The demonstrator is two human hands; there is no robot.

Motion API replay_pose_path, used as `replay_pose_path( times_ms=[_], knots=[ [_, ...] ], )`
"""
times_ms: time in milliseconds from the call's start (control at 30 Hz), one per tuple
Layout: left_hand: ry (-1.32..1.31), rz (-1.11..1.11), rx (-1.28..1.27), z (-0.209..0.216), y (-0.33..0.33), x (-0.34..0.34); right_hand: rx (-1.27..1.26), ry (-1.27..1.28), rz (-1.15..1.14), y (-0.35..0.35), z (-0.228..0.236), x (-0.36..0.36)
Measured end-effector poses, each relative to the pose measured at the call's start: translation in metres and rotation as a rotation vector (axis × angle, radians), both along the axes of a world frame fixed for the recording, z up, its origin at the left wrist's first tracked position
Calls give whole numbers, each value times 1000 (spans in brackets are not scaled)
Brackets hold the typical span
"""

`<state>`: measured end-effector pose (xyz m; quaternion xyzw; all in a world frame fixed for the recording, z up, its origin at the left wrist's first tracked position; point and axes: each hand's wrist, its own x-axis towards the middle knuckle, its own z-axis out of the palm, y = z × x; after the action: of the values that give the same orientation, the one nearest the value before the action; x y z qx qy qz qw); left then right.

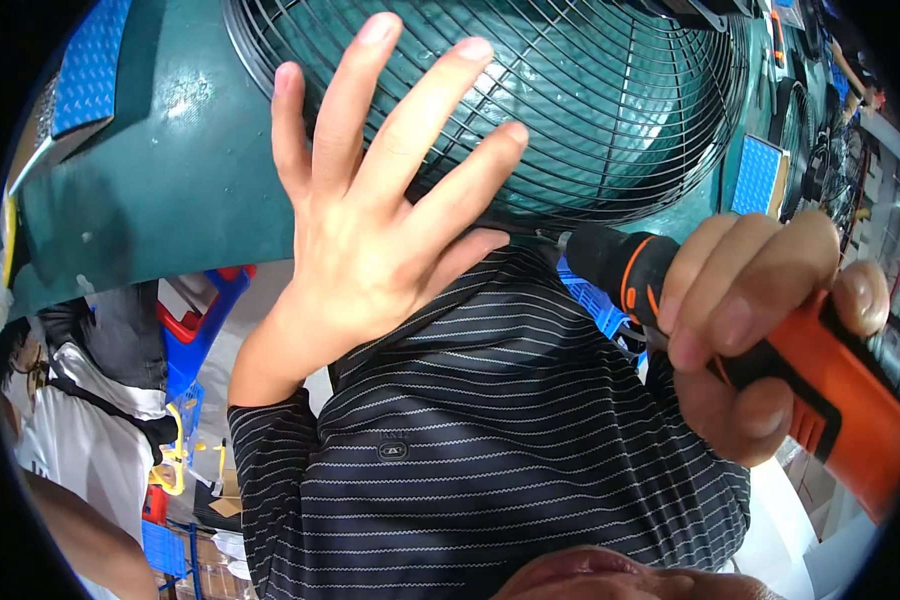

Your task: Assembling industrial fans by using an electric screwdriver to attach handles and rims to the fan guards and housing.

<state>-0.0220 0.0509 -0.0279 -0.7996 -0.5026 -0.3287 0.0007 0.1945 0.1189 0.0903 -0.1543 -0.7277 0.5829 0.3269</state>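
Two hands of mine in view. L hand [365, 240] splayed wide, gripping nothing, over near-L edge of round blk wire guard [610, 122]; contact w/ wires unclear. R hand [745, 295] wrapped firmly round orange/blk driver [835, 400], tip just beside near rim. Guard lies on green worktop [190, 205]. Progress: I've driver up at rim; fasteners not visible, so can't tell amt done vs. left.
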Motion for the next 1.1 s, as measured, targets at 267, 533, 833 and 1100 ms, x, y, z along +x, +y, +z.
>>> replay_pose_path(
  times_ms=[267,533,833,1100],
  knots=[
    [67,-60,122,1,11,-1,15,69,-119,-15,-4,3],
    [-164,10,-237,1,-14,5,62,101,-127,-19,-7,4],
    [-154,14,-192,1,-10,7,128,215,-233,-35,-14,4],
    [-129,19,-169,2,-10,9,30,204,-102,-24,-9,4]
  ],
)
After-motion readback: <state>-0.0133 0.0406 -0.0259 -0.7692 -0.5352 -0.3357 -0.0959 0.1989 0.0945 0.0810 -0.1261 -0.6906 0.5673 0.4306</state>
